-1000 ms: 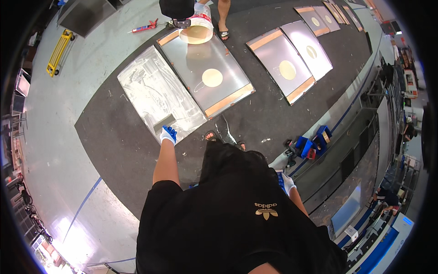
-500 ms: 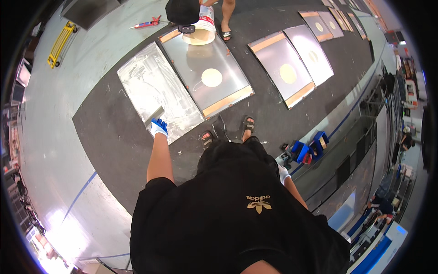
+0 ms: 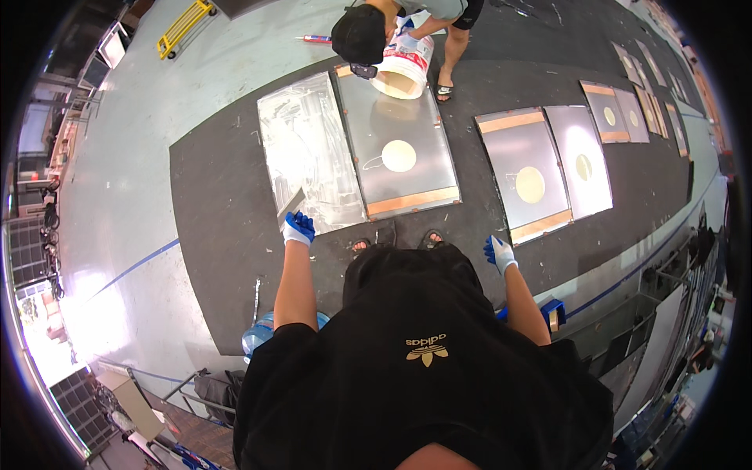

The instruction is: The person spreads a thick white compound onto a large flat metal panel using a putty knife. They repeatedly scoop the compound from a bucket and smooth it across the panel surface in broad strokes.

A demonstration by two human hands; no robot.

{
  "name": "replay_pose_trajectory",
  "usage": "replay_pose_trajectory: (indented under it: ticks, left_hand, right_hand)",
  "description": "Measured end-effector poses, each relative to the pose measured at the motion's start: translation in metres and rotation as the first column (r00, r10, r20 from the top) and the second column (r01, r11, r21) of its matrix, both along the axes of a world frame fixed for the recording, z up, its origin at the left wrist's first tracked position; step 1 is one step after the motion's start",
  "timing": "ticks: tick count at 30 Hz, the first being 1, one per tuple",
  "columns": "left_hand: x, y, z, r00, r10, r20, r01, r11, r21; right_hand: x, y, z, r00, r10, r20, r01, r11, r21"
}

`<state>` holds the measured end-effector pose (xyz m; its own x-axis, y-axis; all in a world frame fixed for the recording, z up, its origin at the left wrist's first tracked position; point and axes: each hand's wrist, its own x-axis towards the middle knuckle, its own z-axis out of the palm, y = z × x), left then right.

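Note:
My left hand (image 3: 298, 227), in a white and blue glove, grips a wide flat spreader (image 3: 291, 207). The blade lies at the near left edge of a panel (image 3: 305, 141) smeared with streaky white coating. My right hand (image 3: 500, 254), gloved alike, hangs over the dark floor covering with fingers loosely bent and nothing visible in it. Beside the coated panel lies a grey metal panel (image 3: 423, 176) with tan end strips and a round cream puddle (image 3: 399, 156). A co-worker bends over its far end, holding a tipped white bucket (image 3: 401, 74) of cream-coloured material.
More puddled panels (image 3: 509, 149) lie in pairs to the right. A blue water bottle (image 3: 257, 337) is near my left elbow, a blue bin (image 3: 554, 313) beyond my right forearm. Far left are a yellow cart (image 3: 184, 30) and a red and blue caulking gun (image 3: 316, 38).
My view has turned, so the panels sit further right in it. My right hand has come out from beside my body to the right. My left hand keeps the spreader at the coated panel's edge.

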<state>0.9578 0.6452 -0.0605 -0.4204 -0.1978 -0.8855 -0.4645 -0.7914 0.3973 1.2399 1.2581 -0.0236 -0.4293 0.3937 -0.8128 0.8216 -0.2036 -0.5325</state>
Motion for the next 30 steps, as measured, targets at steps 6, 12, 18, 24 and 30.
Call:
replay_pose_trajectory:
  ticks: [6, 12, 18, 24, 30]
  left_hand:
    - [0.001, 0.051, 0.003, 0.997, 0.000, 0.072, 0.007, 0.995, -0.095]
    - [-0.005, 0.119, -0.019, 0.962, -0.270, -0.039, 0.266, 0.960, -0.091]
    - [-0.035, 0.214, -0.028, 0.902, -0.406, -0.145, 0.420, 0.903, 0.086]
    - [-0.059, 0.320, 0.010, 0.822, -0.559, -0.109, 0.562, 0.827, -0.012]
    - [-0.042, 0.364, 0.061, 0.662, -0.747, -0.069, 0.727, 0.661, -0.188]
  right_hand:
    - [-0.021, 0.036, -0.024, 0.965, 0.244, 0.093, -0.246, 0.969, 0.008]
    - [0.000, 0.028, -0.038, 0.987, 0.094, 0.134, -0.089, 0.995, -0.041]
    - [-0.045, -0.047, 0.003, 0.996, 0.077, -0.041, -0.065, 0.965, 0.252]
    - [-0.178, -0.125, 0.054, 0.959, 0.092, -0.269, -0.141, 0.975, -0.171]
    - [-0.269, -0.164, 0.047, 0.970, -0.181, -0.164, 0.100, 0.907, -0.409]
